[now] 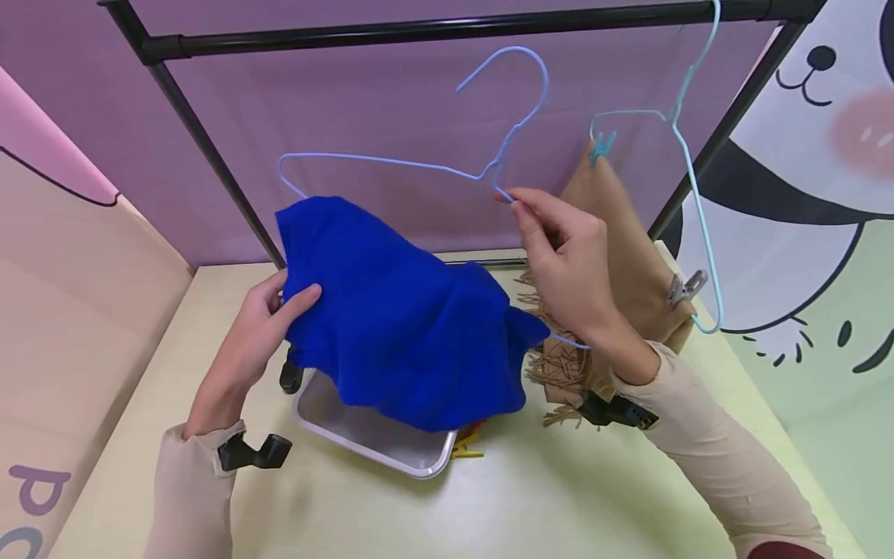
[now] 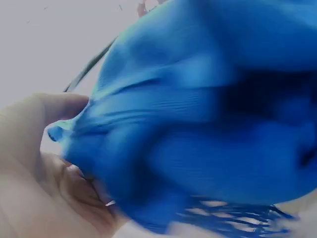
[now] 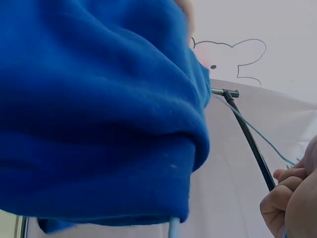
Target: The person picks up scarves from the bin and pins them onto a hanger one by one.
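A blue fringed scarf hangs draped over the lower part of a lavender wire hanger. My left hand holds the scarf's left edge, thumb on the front and the other fingers behind. In the left wrist view the cloth bunches at that grip, and blue fringe dangles below. My right hand pinches the hanger wire just below its neck, between thumb and fingertips. The hanger's hook is off the rack bar in the head view. Scarf folds hide most of the hanger's bottom wire.
A black rack bar spans the back. On its right hangs a pale teal hanger with a brown fringed scarf, held by a teal clip and a silver clip. A grey tray and yellow pieces lie below.
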Motion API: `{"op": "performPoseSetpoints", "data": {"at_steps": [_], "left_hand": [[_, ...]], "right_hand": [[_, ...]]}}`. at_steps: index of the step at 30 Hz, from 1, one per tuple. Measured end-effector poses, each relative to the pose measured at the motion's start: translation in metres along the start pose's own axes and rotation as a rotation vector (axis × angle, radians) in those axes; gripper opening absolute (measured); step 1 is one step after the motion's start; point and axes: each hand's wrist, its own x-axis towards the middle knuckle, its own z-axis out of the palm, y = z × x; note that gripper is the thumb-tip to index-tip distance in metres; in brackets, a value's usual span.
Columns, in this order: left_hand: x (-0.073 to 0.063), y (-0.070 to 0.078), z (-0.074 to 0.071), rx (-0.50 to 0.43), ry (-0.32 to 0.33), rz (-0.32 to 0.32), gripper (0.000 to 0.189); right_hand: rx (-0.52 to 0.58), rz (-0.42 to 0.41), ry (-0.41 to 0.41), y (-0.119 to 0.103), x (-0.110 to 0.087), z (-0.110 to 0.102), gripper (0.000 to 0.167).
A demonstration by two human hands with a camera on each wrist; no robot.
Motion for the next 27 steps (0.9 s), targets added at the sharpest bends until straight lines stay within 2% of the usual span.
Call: {"op": "performPoseSetpoints", "data": {"at_steps": [3,6,8,11,15,17,19,22,25,27], "left_hand": [[-0.002,-0.010,0.001,0.015,0.009,0.012,0.062],[0.001,-0.015,0.003,0.036,0.078,0.052,0.065],[0.006,-0.017,0.005,0.062,0.143,0.106,0.059],[0.011,-0.019,0.009,0.171,0.275,0.248,0.037],[0.014,-0.011,0.020,0.343,0.501,0.512,0.015],[0.015,-0.003,0.026,0.385,0.592,0.612,0.014],[0.015,0.008,0.029,0.366,0.630,0.661,0.013],[0.014,0.023,0.027,0.194,0.585,0.628,0.017],[0.008,0.026,0.020,0.009,0.529,0.499,0.024],[0.004,0.021,0.016,-0.063,0.519,0.419,0.027]], "right_hand": [[0.005,-0.045,-0.046,-0.002,0.000,0.004,0.021],[-0.004,-0.079,-0.073,-0.004,-0.001,0.007,0.021],[-0.007,-0.083,-0.077,-0.005,-0.002,0.010,0.020],[-0.010,-0.076,-0.092,-0.004,-0.004,0.012,0.020],[-0.030,-0.073,-0.151,-0.001,-0.005,0.013,0.022],[-0.042,-0.077,-0.165,0.001,-0.005,0.014,0.022],[-0.056,-0.086,-0.154,0.002,-0.005,0.014,0.022],[-0.068,-0.094,-0.126,0.002,-0.004,0.015,0.021],[-0.070,-0.103,-0.120,0.001,-0.004,0.016,0.021],[-0.071,-0.111,-0.131,0.001,-0.005,0.016,0.021]]}}
